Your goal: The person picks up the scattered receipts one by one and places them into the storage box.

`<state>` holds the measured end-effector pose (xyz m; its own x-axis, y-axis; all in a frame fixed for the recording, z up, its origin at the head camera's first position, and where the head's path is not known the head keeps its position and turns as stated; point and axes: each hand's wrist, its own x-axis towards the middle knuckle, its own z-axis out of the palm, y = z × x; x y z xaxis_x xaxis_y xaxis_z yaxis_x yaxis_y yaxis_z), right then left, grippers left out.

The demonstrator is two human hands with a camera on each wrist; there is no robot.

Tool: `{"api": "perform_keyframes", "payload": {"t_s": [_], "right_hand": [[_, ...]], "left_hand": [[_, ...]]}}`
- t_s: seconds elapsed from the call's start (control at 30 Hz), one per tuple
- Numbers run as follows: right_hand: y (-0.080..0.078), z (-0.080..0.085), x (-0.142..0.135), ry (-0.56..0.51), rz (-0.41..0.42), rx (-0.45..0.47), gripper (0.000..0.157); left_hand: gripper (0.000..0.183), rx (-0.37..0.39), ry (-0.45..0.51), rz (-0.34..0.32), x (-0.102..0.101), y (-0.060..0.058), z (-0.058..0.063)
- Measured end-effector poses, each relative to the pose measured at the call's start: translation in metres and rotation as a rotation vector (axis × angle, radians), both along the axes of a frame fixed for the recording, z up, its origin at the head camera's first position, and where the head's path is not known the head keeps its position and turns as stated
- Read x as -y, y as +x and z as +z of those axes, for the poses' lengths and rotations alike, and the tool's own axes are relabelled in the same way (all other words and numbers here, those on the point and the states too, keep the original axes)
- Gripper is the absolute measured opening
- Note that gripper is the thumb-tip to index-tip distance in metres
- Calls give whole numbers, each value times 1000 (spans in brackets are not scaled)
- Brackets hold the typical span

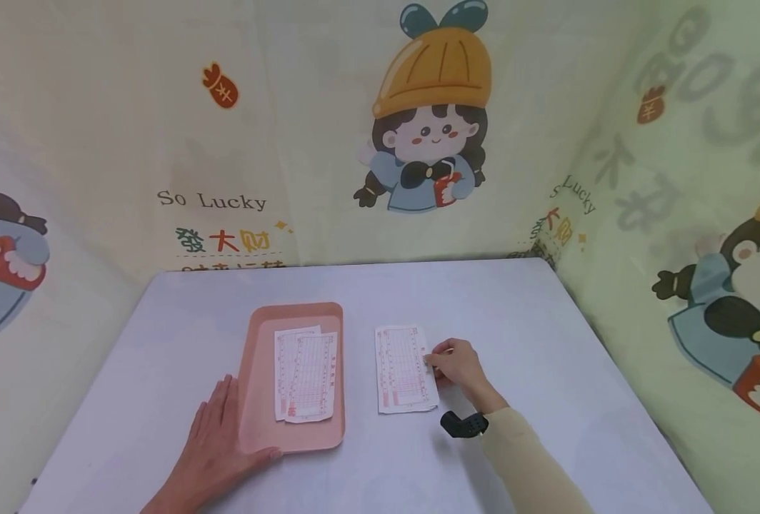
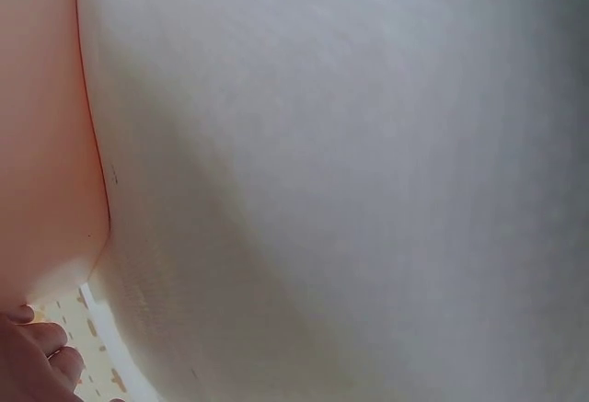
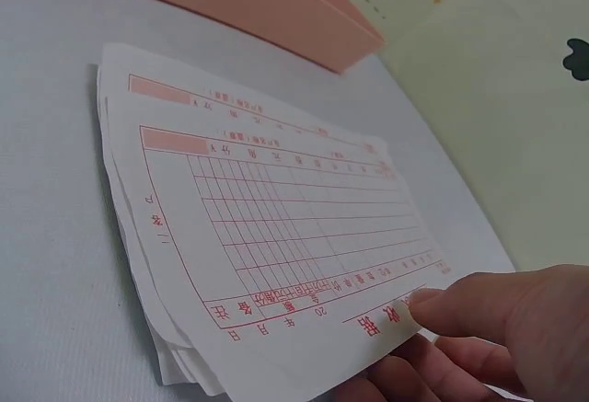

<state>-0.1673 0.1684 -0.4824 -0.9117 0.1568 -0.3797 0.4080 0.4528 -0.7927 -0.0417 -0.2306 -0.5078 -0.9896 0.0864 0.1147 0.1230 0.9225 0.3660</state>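
A stack of white receipt slips (image 1: 407, 371) printed in red lies on the table, right of a pink tray (image 1: 258, 428). My right hand (image 1: 458, 368) pinches the right edge of the top slip, thumb above and fingers beneath, as the right wrist view shows with the slip sheets (image 3: 276, 227). Inside the tray rest more receipt slips (image 1: 309, 375), overlapping one another. My left hand (image 1: 216, 435) lies along the tray's left side with straight fingers, its thumb at the front rim. In the left wrist view, only part of a hand shows at the lower left.
A white tabletop (image 1: 354, 478) carries everything. Patterned curtains (image 1: 316, 143) with cartoon figures stand behind and at both sides. On my right wrist sits a black camera device (image 1: 465, 425).
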Motion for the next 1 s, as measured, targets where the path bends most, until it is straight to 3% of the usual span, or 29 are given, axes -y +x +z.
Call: {"api": "perform_keyframes", "payload": {"t_s": [0.13,0.67,1.0], "right_hand": [[0,0,2,17,0,-1,22],[1,-3,-1,-23,21,-12,18],[0,-3,-8,-42,28,8,24]], "left_hand": [[136,-24,-5,-6,0,0,-1],[138,27,3,5,1,-1,2],[140,83,0,20,-2,-2,5]]}}
